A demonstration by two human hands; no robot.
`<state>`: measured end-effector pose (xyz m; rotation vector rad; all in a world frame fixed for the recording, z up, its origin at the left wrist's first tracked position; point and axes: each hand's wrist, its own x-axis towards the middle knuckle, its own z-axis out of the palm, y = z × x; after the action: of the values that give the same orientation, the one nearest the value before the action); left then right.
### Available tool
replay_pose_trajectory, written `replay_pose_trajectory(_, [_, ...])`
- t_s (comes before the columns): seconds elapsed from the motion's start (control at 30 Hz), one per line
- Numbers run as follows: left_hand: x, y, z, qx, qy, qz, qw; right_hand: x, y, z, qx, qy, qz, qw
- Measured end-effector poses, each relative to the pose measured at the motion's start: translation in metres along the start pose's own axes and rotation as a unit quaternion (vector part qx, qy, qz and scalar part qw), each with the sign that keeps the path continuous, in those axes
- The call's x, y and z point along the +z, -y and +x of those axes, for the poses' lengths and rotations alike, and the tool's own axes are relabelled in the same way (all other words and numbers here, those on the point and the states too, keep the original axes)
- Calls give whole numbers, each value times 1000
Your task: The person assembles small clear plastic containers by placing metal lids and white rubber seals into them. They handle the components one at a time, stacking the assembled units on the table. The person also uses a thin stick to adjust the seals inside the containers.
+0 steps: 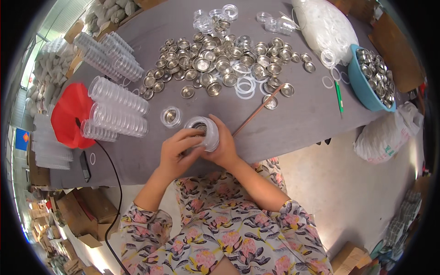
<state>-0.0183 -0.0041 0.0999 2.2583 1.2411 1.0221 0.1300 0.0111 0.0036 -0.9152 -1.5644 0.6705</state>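
Near the table's front edge, my right hand (224,144) is wrapped round the side of a clear round plastic container (211,136), which is tilted with its opening up and to the left. Something silvery shows inside that opening. The fingers of my left hand (178,149) are bent over the container's near rim and touch it. Just beyond my left hand stands another clear plastic container (178,120) with a small metal cup (170,115) in it. A thin copper-coloured rod (256,111) lies to the right of my right hand. My fingertips are partly hidden.
A wide pile of silvery metal cups (201,63) and white rings (245,87) covers the middle. Clear container stacks (121,120) and a red object (68,121) stand left, by a black cable (114,167). At right are a blue basin (356,85), green-handled tool (338,97) and plastic bag (327,30).
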Motion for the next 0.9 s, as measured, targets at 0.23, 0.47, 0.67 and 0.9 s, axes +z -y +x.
replay_pose_trajectory(0.23, [-13,35,-34,-238,-226,-361,873,-3,-2,3,17,1,3,1000])
replay_pose_trajectory(0.47, [-3,46,-74,-138,-107,186,967,-1,1,2,20,6,22,1000])
replay_pose_trajectory(0.67, [-9,51,-23,-79,-85,184,976,-4,-4,2,3,20,-6,1000])
replay_pose_trajectory(0.9, [29,117,80,-19,67,350,934,-3,-2,2,13,31,-5,999])
